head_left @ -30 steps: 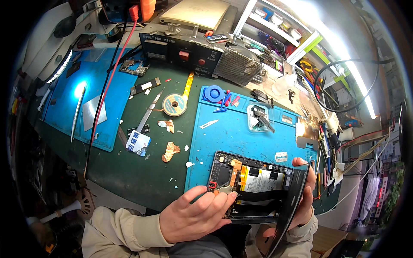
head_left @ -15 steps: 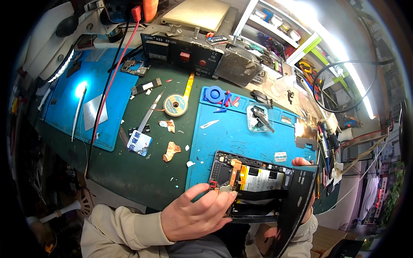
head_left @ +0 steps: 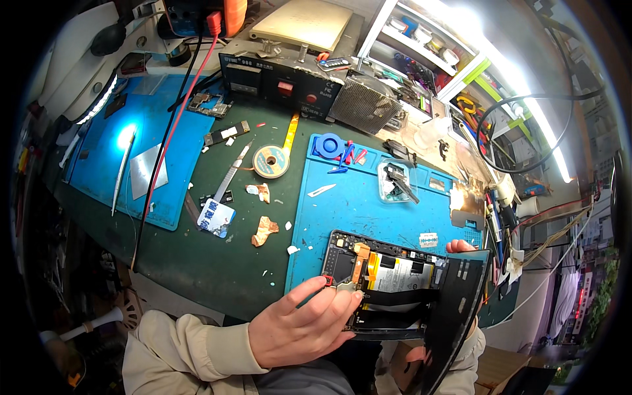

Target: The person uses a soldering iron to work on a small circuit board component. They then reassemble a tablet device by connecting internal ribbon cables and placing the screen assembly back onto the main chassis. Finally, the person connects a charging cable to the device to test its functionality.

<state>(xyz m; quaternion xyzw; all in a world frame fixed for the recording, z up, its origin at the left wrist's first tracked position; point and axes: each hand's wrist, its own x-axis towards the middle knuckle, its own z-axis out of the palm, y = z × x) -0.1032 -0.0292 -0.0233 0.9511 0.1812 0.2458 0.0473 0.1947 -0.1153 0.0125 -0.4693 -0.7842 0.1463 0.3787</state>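
Observation:
An opened phone (head_left: 341, 262) is held over the near edge of the blue work mat, its battery (head_left: 397, 274), copper foil and black ribbon cables showing. My left hand (head_left: 304, 321) is closed on the phone's left end, fingertips pressed near a copper-coloured strip. A dark flat panel (head_left: 454, 299) stands tilted up at the phone's right end, with black ribbons running toward it. Behind that panel, my right hand (head_left: 461, 247) grips it; only some fingertips and part of the thumb side show, the rest being hidden.
On the blue mat (head_left: 355, 204) lie a razor blade (head_left: 428, 240) and a clear tray of small parts (head_left: 397, 181). To the left are a tape roll (head_left: 270, 161), a scalpel (head_left: 234, 172) and copper foil scraps (head_left: 264, 232). A black bench unit (head_left: 280, 84) stands behind; red and black cables hang at left.
The dark panel has tilted slightly, so more of its inner face shows. Both hands keep their hold on the phone, and the view has shifted a little.

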